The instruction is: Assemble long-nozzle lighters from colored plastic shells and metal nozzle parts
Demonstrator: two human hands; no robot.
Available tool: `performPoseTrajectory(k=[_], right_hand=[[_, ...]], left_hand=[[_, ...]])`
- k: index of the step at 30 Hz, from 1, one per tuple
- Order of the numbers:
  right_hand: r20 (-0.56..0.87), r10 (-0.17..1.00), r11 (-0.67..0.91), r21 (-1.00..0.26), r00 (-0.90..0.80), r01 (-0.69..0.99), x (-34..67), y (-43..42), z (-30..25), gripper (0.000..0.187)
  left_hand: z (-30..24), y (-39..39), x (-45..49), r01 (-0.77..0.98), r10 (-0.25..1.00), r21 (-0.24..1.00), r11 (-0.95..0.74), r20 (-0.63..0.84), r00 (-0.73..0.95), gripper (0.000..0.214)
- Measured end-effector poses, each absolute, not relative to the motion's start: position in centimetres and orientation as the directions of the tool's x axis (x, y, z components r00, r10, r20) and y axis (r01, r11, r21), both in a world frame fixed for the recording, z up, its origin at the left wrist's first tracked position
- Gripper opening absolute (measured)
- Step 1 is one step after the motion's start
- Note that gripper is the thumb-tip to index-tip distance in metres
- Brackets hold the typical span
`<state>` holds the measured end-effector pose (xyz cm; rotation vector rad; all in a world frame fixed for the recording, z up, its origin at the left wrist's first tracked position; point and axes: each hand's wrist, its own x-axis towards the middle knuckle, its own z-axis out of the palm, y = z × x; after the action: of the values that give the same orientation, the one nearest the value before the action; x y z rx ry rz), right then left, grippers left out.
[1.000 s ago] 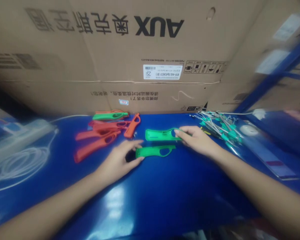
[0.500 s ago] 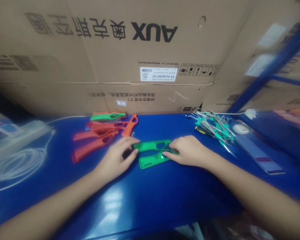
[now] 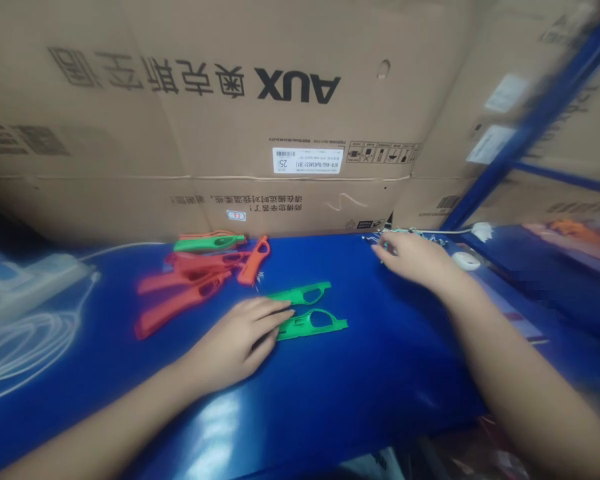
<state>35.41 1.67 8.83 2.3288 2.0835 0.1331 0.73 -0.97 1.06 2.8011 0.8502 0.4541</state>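
Observation:
Two green plastic handle shell halves lie side by side on the blue table, an upper shell half (image 3: pixel 307 294) and a lower shell half (image 3: pixel 314 324), each with an oval finger hole at its right end. My left hand (image 3: pixel 245 337) rests over their left ends, its fingers stretched out and touching them, so those ends are hidden. My right hand (image 3: pixel 413 257) is at the pile of thin metal rods with teal parts (image 3: pixel 433 237), covering most of it. Its thumb and index finger are curled together there; what lies between them is too hidden to name.
Several red handle shells (image 3: pixel 180 303) and another green shell (image 3: pixel 210 243) lie at the back left. A white power strip (image 3: pixel 55 277) with coiled white cable (image 3: pixel 35 340) is at far left. A large cardboard box (image 3: pixel 205 133) stands behind. A white roll (image 3: pixel 465 261) lies at right.
My right hand has left the green shell halves and moved right and back to the pile of rods. My left hand has shifted over both shells' left ends. The camera view has shifted slightly.

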Motion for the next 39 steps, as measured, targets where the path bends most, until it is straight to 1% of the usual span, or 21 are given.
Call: performPoseTrajectory(k=[3, 5, 10, 14, 16, 18, 20, 22, 24, 26, 29, 31, 32, 34, 35, 37, 39], right_hand=[[0.022, 0.957, -0.289, 0.112, 0.288, 0.951, 38.0, 2.7, 8.1, 0.028], [0.005, 0.94, -0.339, 0.103, 0.34, 0.935, 39.0, 3.0, 7.3, 0.026], [0.018, 0.92, -0.393, 0.037, 0.393, 0.919, 40.6, 3.7, 6.3, 0.024], [0.025, 0.929, -0.369, -0.044, 0.37, 0.929, 41.8, 4.3, 5.9, 0.012], [0.065, 0.938, -0.334, -0.096, 0.341, 0.938, 42.0, 4.4, 5.8, 0.013], [0.143, 0.941, -0.282, -0.16, 0.305, 0.946, 41.8, 4.4, 6.1, 0.012], [0.224, 0.937, -0.214, -0.24, 0.269, 0.947, 41.0, 4.1, 6.6, 0.01], [0.269, 0.937, -0.128, -0.332, 0.224, 0.934, 39.6, 3.6, 7.2, 0.012], [0.281, 0.949, -0.013, -0.427, 0.147, 0.904, 37.7, 2.9, 7.5, 0.013], [0.268, 0.963, 0.117, -0.51, 0.028, 0.852, 35.5, 2.0, 7.3, 0.011], [0.268, 0.954, 0.271, -0.593, -0.132, 0.758, 32.6, 0.9, 6.5, 0.01], [0.29, 0.937, 0.338, -0.621, -0.193, 0.708, 31.0, 0.4, 5.9, 0.012], [0.294, 0.931, 0.359, -0.632, -0.216, 0.686, 30.4, 0.1, 5.6, 0.013], [0.299, 0.922, 0.385, -0.653, -0.246, 0.653, 29.5, -0.2, 5.2, 0.014], [0.298, 0.919, 0.395, -0.661, -0.259, 0.638, 29.2, -0.3, 4.9, 0.014], [0.307, 0.909, 0.416, -0.659, -0.281, 0.626, 29.0, -0.5, 4.5, 0.015], [0.326, 0.898, 0.439, -0.633, -0.294, 0.638, 29.1, -0.6, 4.0, 0.015]], left_hand=[[0.9, -0.8, 0.5, 0.523, 0.571, 0.233, -0.82, 0.248, 0.783, 0.043], [1.0, -0.9, 0.5, 0.522, 0.573, 0.241, -0.818, 0.257, 0.778, 0.042], [1.6, -1.3, 0.6, 0.53, 0.588, 0.265, -0.805, 0.243, 0.772, 0.043], [1.9, -1.5, 0.5, 0.53, 0.582, 0.252, -0.81, 0.236, 0.778, 0.048], [1.7, -1.5, 0.5, 0.523, 0.571, 0.239, -0.818, 0.235, 0.787, 0.048], [1.6, -1.4, 0.5, 0.516, 0.559, 0.221, -0.828, 0.235, 0.795, 0.045], [1.4, -1.3, 0.5, 0.507, 0.544, 0.199, -0.838, 0.237, 0.805, 0.044], [1.2, -1.1, 0.5, 0.499, 0.526, 0.168, -0.85, 0.245, 0.814, 0.044], [1.1, -1.0, 0.4, 0.491, 0.506, 0.124, -0.862, 0.259, 0.823, 0.045], [1.1, -1.0, 0.2, 0.485, 0.486, 0.076, -0.871, 0.283, 0.827, 0.044], [1.5, -1.1, 0.1, 0.484, 0.468, 0.033, -0.874, 0.321, 0.824, 0.039], [2.1, -1.4, 0.3, 0.53, 0.519, 0.078, -0.845, 0.361, 0.775, 0.035], [2.6, -1.7, 0.5, 0.571, 0.573, 0.134, -0.81, 0.391, 0.72, 0.032], [3.5, -2.2, 1.0, 0.635, 0.702, 0.311, -0.707, 0.42, 0.576, 0.025], [3.9, -2.5, 1.4, 0.65, 0.747, 0.379, -0.659, 0.428, 0.508, 0.021], [4.3, -2.9, 1.9, 0.647, 0.778, 0.446, -0.618, 0.46, 0.427, 0.018], [4.2, -3.0, 2.3, 0.637, 0.773, 0.458, -0.62, 0.496, 0.396, 0.02]])
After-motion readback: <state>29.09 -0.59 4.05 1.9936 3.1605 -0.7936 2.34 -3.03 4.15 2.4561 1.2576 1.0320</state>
